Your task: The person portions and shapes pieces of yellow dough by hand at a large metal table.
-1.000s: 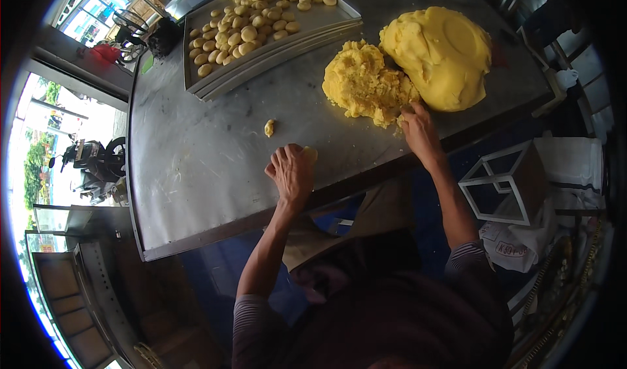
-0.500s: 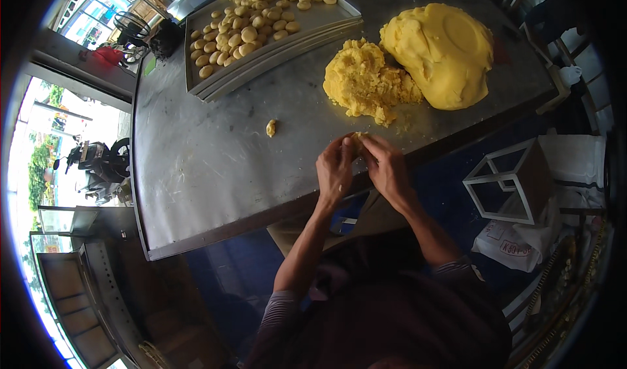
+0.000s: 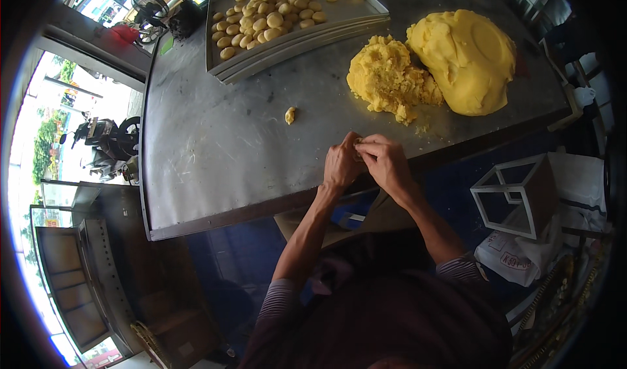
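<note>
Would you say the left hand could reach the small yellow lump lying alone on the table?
Probably yes, though it looks occupied: only bare tabletop separates the left hand from the small yellow lump.

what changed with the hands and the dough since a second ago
The right hand left the edge of the crumbly yellow mound and moved left and toward the person; the left hand moved right to meet it. Both now hold a pale piece, mostly hidden. The smooth dough, small lump and tray of balls stayed put.
</note>
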A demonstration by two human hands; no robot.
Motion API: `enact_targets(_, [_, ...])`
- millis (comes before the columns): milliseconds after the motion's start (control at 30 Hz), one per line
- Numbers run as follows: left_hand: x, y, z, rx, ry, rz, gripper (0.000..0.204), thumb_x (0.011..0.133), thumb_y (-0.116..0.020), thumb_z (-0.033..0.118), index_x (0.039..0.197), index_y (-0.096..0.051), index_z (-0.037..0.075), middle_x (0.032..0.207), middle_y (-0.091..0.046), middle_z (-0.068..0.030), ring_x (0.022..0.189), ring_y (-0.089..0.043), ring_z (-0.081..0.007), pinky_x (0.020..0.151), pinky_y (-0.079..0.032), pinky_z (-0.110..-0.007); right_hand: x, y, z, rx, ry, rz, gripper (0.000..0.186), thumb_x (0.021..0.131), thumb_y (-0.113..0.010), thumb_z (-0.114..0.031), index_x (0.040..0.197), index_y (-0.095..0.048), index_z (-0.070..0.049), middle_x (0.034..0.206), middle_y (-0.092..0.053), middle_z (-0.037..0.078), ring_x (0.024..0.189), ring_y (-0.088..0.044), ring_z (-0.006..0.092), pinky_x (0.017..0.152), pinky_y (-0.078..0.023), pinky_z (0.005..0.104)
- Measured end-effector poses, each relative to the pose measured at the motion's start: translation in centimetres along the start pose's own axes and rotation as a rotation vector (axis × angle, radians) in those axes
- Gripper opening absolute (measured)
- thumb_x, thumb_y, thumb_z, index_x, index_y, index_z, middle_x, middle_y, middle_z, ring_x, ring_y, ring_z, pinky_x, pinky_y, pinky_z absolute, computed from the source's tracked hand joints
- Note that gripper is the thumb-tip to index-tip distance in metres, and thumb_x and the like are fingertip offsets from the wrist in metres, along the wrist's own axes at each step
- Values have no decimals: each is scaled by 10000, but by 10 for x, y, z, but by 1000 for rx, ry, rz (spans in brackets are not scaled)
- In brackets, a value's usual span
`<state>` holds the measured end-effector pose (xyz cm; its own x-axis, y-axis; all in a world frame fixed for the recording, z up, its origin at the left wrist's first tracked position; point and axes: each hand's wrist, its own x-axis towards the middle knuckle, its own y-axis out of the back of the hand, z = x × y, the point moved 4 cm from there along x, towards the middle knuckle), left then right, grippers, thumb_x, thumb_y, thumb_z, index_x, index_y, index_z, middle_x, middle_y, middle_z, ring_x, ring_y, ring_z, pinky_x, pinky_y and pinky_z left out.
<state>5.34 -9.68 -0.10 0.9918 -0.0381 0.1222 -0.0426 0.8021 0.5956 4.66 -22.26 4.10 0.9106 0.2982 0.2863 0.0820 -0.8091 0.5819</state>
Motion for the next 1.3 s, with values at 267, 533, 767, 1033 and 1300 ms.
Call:
enact_targets(267, [3,12,-1,-181,-67,5,275,760,-751,122,982,-621,26,866,-680,-192,828,-673,-391,702,-532,-431,14,12,12,232,-116,68,330,820,-726,-57,1139,-681,14,1074,-677,218,981,-680,317,842,-537,371])
enact_targets(533, [2,7,5,-133,-118,-62,213,837,-717,152,957,-633,-3,878,-667,-170,807,-673,-351,718,-528,-406,25,4,22,4,-55,-120,484,800,-738,-47,1251,-590,48,1227,-606,241,1136,-601,376,934,-506,408])
enact_targets(767, [0,16,9,-272,27,129,435,1010,-503,385,866,-664,8,798,-671,-110,760,-650,-215,702,-492,-339,49,38,65,-587,35,147,528,855,-666,-27,1354,-497,-1,1361,-526,184,1197,-560,369,940,-511,422])
enact_targets(1033, [4,18,-7,-539,23,-2,428,1051,-420,417,1244,-507,45,1032,-535,-41,905,-476,-110,763,-412,-270,51,43,81,-462,-140,-21,332,892,-644,-121,1201,-579,-18,1179,-625,181,1033,-625,362,829,-528,435])
enact_targets(1300, [-4,35,-23,-66,-124,-46,220,997,-520,153,1144,-550,-8,1036,-530,-166,956,-531,-309,895,-439,-381,-9,39,67,-508,59,159,488,890,-579,13,1360,-449,0,1293,-542,217,1232,-513,388,955,-500,421])
